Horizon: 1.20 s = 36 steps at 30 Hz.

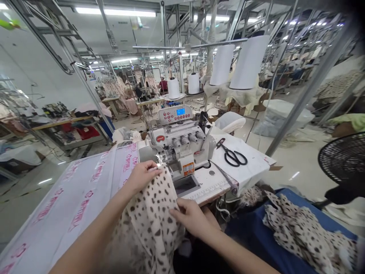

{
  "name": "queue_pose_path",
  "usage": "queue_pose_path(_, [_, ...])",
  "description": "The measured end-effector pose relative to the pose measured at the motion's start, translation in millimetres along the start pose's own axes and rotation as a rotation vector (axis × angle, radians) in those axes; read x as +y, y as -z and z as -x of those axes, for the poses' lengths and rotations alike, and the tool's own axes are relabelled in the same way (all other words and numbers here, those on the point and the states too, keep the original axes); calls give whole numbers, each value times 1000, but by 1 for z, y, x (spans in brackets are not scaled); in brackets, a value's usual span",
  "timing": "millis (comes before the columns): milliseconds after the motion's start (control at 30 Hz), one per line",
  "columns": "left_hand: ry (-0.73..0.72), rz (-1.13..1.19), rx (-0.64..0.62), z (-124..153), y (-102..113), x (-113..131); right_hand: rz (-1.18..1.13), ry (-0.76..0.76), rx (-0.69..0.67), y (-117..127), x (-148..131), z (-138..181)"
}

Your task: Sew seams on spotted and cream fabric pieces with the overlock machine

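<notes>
Head-worn camera, facing forward and down, close over left hand (142,176), right hand (190,217), overlock machine (179,140) ahead

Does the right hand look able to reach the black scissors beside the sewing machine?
Probably yes: the right hand rests on spotted fabric, and nothing tall stands between it and the scissors.

A garment factory floor (293,167) is stretching away under long ceiling lights (115,11): a white overlock sewing machine (178,142) is standing beside cream spotted fabric (151,224), tall white thread cones (249,62) are sitting on stands, and pale garments (114,89) are hanging along distant sewing stations (149,101).
</notes>
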<state>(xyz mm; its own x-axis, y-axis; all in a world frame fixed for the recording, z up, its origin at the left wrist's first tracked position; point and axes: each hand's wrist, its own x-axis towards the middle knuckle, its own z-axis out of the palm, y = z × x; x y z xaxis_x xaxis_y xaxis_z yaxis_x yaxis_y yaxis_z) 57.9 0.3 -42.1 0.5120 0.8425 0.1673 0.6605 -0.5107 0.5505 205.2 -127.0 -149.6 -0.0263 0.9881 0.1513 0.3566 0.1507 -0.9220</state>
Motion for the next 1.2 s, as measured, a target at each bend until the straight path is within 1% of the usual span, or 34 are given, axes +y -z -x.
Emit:
queue_pose_path(67, [17,-5,-1,-2,-3,-1,111,90,107,7,0,1])
queue_pose_path(100, [16,-8,-7,-2,-4,-2,143,132,130,9,0,0])
queue_pose_path(167, [7,-15,-23,-1,-4,-2,129,149,68,8,2,0])
queue_pose_path(233, [-4,-22,-40,2,-4,-2,48,91,-42,1,5,2])
queue_pose_path(300, [-9,-30,-58,4,-4,-3,-60,27,-105,-9,9,7])
queue_pose_path(433, [7,-16,-81,6,-4,-4,-237,-63,-148,-22,13,14])
queue_pose_path(600, [35,-5,-68,1,-7,-5,-435,-95,-184,-22,12,16])
queue_pose_path(700, [42,-24,-51,0,-10,-5,-463,-106,-182,-23,10,17])
queue_pose_path(800, [53,-28,-35,1,-14,-3,-520,-107,-207,-23,10,17])
queue_pose_path(933, [113,3,-13,1,-16,-1,-532,-125,-217,-21,12,16])
queue_pose_path(1033, [146,15,-14,-2,-16,0,-523,-158,-221,-18,13,15])
queue_pose_path(1200, [138,-11,8,-9,-16,1,-501,-246,-211,-11,9,11])
